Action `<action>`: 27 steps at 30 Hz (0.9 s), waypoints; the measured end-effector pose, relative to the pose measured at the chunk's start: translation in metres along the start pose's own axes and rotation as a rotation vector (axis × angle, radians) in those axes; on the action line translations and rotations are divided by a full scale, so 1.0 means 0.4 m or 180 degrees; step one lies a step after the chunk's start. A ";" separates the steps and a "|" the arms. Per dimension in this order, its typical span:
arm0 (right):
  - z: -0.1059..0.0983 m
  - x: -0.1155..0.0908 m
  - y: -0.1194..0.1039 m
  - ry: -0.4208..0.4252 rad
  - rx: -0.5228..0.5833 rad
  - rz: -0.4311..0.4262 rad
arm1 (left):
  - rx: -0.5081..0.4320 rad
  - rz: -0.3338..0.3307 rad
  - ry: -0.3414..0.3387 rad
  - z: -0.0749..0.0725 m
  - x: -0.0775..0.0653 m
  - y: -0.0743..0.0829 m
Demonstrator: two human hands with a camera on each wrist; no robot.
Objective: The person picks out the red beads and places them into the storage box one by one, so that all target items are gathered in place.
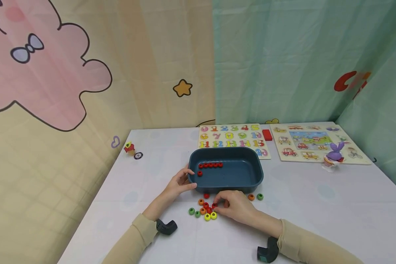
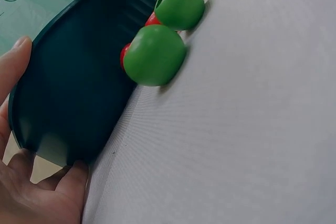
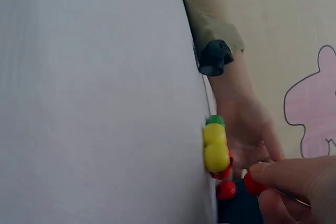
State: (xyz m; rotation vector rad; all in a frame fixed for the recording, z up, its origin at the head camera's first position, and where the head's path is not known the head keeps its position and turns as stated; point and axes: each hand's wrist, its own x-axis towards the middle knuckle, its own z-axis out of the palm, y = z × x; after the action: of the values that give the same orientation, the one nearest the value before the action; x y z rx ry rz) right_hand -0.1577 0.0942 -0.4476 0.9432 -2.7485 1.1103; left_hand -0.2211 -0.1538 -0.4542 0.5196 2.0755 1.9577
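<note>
A dark blue rectangular tub (image 1: 231, 179) stands on the white table, with several red beads (image 1: 210, 165) in a row inside and one more below the row's left end. My left hand (image 1: 181, 182) holds the tub's left end, thumb and fingers spread around its corner, as the left wrist view also shows. My right hand (image 1: 235, 206) pinches a red bead (image 3: 253, 184) between thumb and finger in front of the tub. Beside those fingertips lies a loose cluster of red, orange, green (image 2: 155, 55) and yellow beads (image 1: 213, 215).
An orange bead (image 1: 251, 197) and a green bead (image 1: 260, 197) lie right of my right hand. Behind the tub are a number puzzle board (image 1: 231, 135), a red block (image 1: 267, 135) and a vehicle puzzle board (image 1: 283, 156). Small toys stand at far left (image 1: 129, 148) and right (image 1: 336, 152).
</note>
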 end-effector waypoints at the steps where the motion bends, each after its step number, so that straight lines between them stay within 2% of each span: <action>1: -0.008 0.000 -0.004 -0.0011 0.0031 -0.0020 | -0.0004 0.0012 0.0007 0.000 0.001 -0.003; 5: -0.059 0.009 -0.025 0.0054 0.0203 -0.0180 | 0.0026 0.0042 0.0048 0.000 0.002 -0.009; 8: -0.105 0.030 -0.037 0.0238 0.0253 -0.0350 | 0.0055 0.0025 0.0070 0.000 0.001 -0.009; 11: -0.140 0.065 -0.040 0.0375 0.0251 -0.0437 | 0.0050 0.0011 0.0063 -0.001 0.001 -0.010; 14: -0.157 0.112 -0.033 0.0412 0.0323 -0.0391 | 0.0025 -0.0011 0.0053 -0.002 0.001 -0.011; 21: -0.135 0.219 0.004 0.0390 0.0429 -0.0006 | -0.0020 -0.0016 0.0025 -0.001 0.001 -0.010; 27: -0.087 0.272 0.031 0.0287 0.0332 0.0373 | -0.0021 0.0029 -0.0023 -0.001 0.000 -0.009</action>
State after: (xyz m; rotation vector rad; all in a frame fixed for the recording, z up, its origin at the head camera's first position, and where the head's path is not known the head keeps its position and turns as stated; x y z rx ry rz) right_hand -0.2598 0.0663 -0.4029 0.7296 -2.7274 1.2917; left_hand -0.2216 -0.1544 -0.4578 0.5349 2.0652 1.9644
